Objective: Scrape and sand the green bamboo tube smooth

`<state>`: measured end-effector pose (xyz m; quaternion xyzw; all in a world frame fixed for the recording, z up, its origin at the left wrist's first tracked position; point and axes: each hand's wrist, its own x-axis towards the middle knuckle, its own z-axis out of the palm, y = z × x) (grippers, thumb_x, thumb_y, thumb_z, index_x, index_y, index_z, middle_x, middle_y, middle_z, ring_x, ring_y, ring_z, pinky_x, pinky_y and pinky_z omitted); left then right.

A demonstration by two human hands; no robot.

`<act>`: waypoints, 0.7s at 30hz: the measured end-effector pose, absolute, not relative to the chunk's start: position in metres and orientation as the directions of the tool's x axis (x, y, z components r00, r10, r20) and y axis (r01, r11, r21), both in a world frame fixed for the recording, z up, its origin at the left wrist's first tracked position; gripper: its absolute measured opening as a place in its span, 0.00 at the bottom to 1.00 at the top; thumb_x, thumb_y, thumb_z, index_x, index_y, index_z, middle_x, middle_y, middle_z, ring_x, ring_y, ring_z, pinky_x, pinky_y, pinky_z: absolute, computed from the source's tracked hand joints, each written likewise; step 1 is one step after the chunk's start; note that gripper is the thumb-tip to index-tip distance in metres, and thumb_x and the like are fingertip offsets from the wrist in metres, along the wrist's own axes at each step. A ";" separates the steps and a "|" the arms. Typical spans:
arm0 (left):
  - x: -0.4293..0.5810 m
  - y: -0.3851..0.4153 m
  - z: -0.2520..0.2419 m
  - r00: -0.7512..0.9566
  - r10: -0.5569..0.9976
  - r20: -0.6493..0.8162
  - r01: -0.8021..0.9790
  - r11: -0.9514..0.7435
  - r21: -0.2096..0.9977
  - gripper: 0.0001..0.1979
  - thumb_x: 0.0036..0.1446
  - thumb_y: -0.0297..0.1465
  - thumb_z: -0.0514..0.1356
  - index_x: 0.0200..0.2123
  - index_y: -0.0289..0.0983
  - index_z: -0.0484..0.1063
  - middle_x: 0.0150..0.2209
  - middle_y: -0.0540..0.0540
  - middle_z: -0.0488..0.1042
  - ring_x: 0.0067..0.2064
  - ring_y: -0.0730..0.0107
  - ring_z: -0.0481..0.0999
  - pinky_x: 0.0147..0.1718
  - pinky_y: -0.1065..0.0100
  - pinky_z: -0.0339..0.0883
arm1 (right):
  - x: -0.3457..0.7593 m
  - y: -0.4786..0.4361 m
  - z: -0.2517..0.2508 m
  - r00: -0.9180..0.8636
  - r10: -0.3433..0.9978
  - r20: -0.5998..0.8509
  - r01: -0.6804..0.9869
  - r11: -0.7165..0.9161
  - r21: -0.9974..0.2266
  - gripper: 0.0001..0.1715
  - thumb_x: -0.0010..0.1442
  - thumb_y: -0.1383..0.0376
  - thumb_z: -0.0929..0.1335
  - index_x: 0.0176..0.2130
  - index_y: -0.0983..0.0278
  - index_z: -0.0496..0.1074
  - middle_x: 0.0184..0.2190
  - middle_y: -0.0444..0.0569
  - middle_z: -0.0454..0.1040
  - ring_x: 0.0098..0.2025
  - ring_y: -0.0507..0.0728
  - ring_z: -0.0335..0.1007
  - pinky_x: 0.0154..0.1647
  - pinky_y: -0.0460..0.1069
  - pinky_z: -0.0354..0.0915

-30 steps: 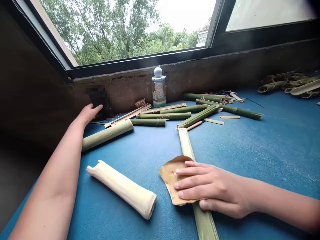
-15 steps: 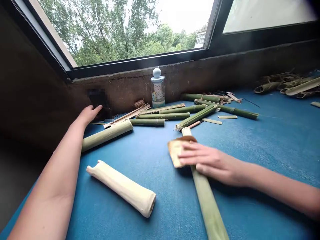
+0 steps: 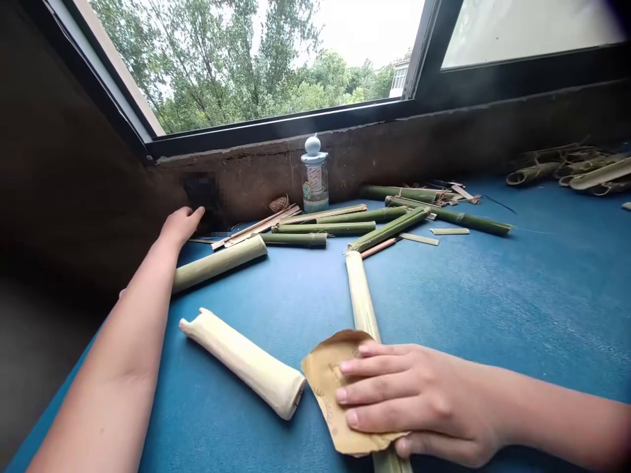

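Note:
My right hand (image 3: pixel 419 397) presses a brown sheet of sandpaper (image 3: pixel 335 394) with faint print on its back over a pale bamboo piece (image 3: pixel 361 289). Its fingers lie across the sheet, and the thumb sits at the bamboo's side. The bamboo runs from the middle of the table towards me, partly covered by sheet and hand. Far to the left, my left hand (image 3: pixel 183 225) is closed at a dark, pixelated object (image 3: pixel 202 194) by the wall; most of its fingers are hidden. Between my arms lies a whitish, peeled bamboo tube (image 3: pixel 246 361) with a notched far end.
Behind lie several green bamboo lengths (image 3: pixel 325 228), split strips and a pencil-like stick (image 3: pixel 378 247). A thicker bamboo tube (image 3: pixel 221 263) rests beside my left forearm. A clear bottle with a blue lid (image 3: pixel 314 177) stands at the wall. More bamboo pieces (image 3: pixel 591 172) are piled far right.
My right hand and the sandpaper have slid along the bamboo towards me, baring its far end. My left hand stays by the dark object. The whole view has shifted slightly.

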<state>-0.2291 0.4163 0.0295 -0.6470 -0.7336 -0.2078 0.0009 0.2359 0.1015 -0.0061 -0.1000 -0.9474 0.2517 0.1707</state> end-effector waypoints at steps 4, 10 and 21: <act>-0.218 0.402 0.033 -0.030 0.853 0.522 0.988 -0.055 0.146 0.29 0.66 0.40 0.62 0.66 0.38 0.61 0.66 0.36 0.59 0.63 0.46 0.65 0.59 0.41 0.63 | 0.254 0.124 -0.015 -0.847 0.409 0.340 0.213 0.847 -0.487 0.25 0.71 0.66 0.62 0.65 0.64 0.66 0.64 0.53 0.69 0.73 0.57 0.51 0.75 0.56 0.49; -0.204 0.397 0.031 0.278 0.763 0.584 0.957 -0.272 -0.101 0.23 0.66 0.38 0.61 0.61 0.37 0.67 0.71 0.39 0.51 0.70 0.42 0.50 0.65 0.38 0.47 | 0.269 0.144 -0.025 -0.783 0.519 0.343 0.318 0.808 -0.497 0.26 0.71 0.68 0.62 0.66 0.59 0.65 0.65 0.49 0.68 0.74 0.57 0.49 0.75 0.58 0.50; -0.233 0.408 0.015 0.238 0.789 0.567 0.967 -0.248 -0.060 0.49 0.61 0.46 0.63 0.74 0.40 0.39 0.74 0.34 0.32 0.72 0.32 0.40 0.65 0.32 0.40 | 0.278 0.153 -0.030 -0.782 0.527 0.333 0.307 0.791 -0.529 0.25 0.72 0.66 0.62 0.66 0.57 0.66 0.66 0.47 0.67 0.74 0.56 0.49 0.75 0.57 0.49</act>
